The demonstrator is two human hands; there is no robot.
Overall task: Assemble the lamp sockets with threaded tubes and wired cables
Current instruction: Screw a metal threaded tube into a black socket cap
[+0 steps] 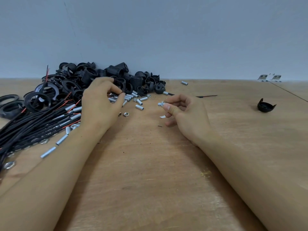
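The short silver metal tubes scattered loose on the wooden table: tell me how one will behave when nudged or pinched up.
The short silver metal tubes are round, smooth cylinders lying on their sides on the flat wooden table, so one would probably roll if nudged. They look rigid, small and likely light. The shiny surface may slip between fingers.

Cables (25, 129) — cut off (left edge)

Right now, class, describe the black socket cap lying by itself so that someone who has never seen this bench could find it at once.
Start at the wooden table and look to its far right side, well away from the pile of black socket parts on the left. There the lone black cap sits beyond the right hand. Unlike the heaped parts, it lies alone on bare wood, a dome with notched prongs pointing up.
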